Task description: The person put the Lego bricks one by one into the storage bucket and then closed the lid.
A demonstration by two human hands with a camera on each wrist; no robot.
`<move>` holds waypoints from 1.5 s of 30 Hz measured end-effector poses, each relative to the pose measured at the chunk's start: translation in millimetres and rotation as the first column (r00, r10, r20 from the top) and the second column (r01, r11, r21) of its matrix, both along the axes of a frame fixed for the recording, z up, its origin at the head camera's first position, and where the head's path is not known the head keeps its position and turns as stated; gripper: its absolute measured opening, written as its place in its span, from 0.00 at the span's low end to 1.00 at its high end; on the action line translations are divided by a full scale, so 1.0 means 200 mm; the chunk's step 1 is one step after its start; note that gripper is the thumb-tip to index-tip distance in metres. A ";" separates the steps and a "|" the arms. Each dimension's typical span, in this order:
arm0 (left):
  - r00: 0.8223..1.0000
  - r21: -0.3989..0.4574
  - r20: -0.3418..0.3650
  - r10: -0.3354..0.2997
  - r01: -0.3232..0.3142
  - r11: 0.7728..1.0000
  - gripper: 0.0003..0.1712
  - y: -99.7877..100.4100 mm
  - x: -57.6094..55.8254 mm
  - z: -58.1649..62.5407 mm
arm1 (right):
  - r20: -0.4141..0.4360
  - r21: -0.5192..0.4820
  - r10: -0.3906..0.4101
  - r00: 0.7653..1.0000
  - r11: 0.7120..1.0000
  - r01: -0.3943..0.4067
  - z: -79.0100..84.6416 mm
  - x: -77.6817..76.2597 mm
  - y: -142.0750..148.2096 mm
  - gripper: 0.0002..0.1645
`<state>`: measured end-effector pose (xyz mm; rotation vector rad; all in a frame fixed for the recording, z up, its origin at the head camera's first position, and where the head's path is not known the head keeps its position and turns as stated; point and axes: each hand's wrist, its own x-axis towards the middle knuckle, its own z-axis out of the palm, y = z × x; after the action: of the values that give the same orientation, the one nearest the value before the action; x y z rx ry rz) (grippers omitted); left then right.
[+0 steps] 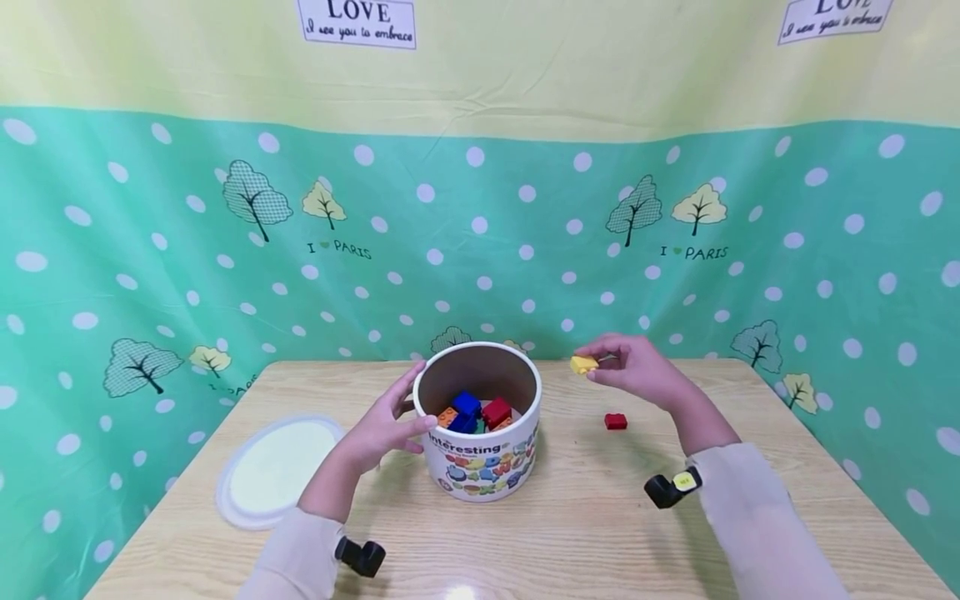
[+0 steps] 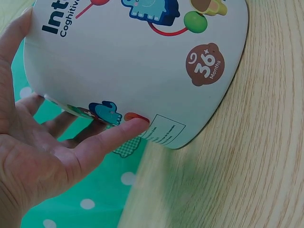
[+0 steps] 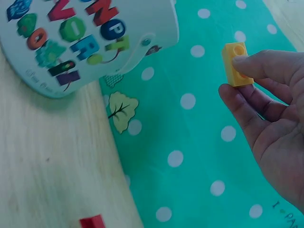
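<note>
My left hand (image 1: 384, 423) holds the near left side of a white round bucket (image 1: 480, 458), thumb at the front rim and fingers spread round the wall. In the left wrist view, the fingers (image 2: 102, 147) lie against the printed wall. Inside the bucket are several building blocks, among them a blue block (image 1: 467, 405) and a red block (image 1: 496, 411). To the right of the bucket, my right hand (image 1: 633, 367) pinches a yellow building block (image 3: 232, 71) between thumb and fingers, above the table's back part. Below that hand, a red block (image 1: 616, 422) lies on the table.
A white round lid (image 1: 277, 471) lies flat on the wooden table (image 1: 570, 533), left of the bucket. Behind the table's back edge hangs a green and yellow curtain (image 1: 480, 250) with dots and trees.
</note>
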<state>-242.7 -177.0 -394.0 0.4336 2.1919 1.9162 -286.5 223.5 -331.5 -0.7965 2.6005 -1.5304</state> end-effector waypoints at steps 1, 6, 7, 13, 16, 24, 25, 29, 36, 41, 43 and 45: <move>1.000 -0.001 -0.001 -0.001 0.001 1.000 0.53 0.00 0.00 0.00 | 0.001 0.002 0.005 1.000 1.000 -0.005 0.01 -0.01 -0.01 0.19; 1.000 0.000 -0.011 -0.007 0.007 1.000 0.55 0.00 0.00 0.00 | 0.013 0.019 0.009 1.000 1.000 -0.009 0.07 -0.04 -0.06 0.19; 1.000 0.000 -0.012 -0.007 0.007 1.000 0.55 0.00 0.00 0.00 | 0.009 0.022 0.010 1.000 1.000 -0.011 0.08 -0.05 -0.07 0.19; 1.000 -0.003 -0.007 -0.005 0.005 1.000 0.54 0.00 0.00 0.00 | -0.017 0.039 0.036 0.999 0.999 -0.036 0.14 -0.06 -0.14 0.19; 1.000 -0.007 -0.007 -0.005 0.005 1.000 0.54 0.00 0.00 0.00 | -0.021 0.062 0.043 0.999 0.997 -0.042 0.16 -0.07 -0.18 0.19; 1.000 -0.002 0.002 -0.009 0.009 1.000 0.55 0.01 0.01 -0.01 | -0.035 0.138 0.044 0.998 0.990 -0.039 0.21 -0.10 -0.27 0.17; 1.000 -0.003 0.003 -0.008 0.008 1.000 0.55 0.00 0.01 -0.01 | -0.034 0.140 0.051 0.998 0.989 -0.046 0.21 -0.11 -0.28 0.17; 1.000 0.000 -0.005 -0.002 0.002 1.000 0.54 0.00 0.00 0.00 | -0.024 0.121 0.080 0.997 0.990 -0.076 0.24 -0.13 -0.33 0.17; 1.000 0.002 -0.007 -0.013 0.013 1.000 0.55 0.00 -0.01 0.01 | -0.020 0.114 0.099 0.995 0.989 -0.096 0.28 -0.16 -0.40 0.16; 1.000 -0.002 -0.007 -0.012 0.012 1.000 0.54 0.00 -0.01 0.00 | -0.007 0.141 0.084 0.996 0.987 -0.082 0.28 -0.18 -0.45 0.15; 1.000 -0.002 -0.006 -0.011 0.011 1.000 0.55 0.00 -0.01 0.00 | 0.014 0.142 0.072 0.997 0.987 -0.074 0.28 -0.19 -0.47 0.14; 1.000 -0.001 -0.004 -0.012 0.012 1.000 0.55 0.00 -0.01 0.00 | 0.032 0.133 0.069 0.997 0.988 -0.073 0.27 -0.21 -0.48 0.14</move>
<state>-245.1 -176.6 -394.0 0.4495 2.1881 1.9095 -328.0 127.0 -277.3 -0.8394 2.5925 -1.3230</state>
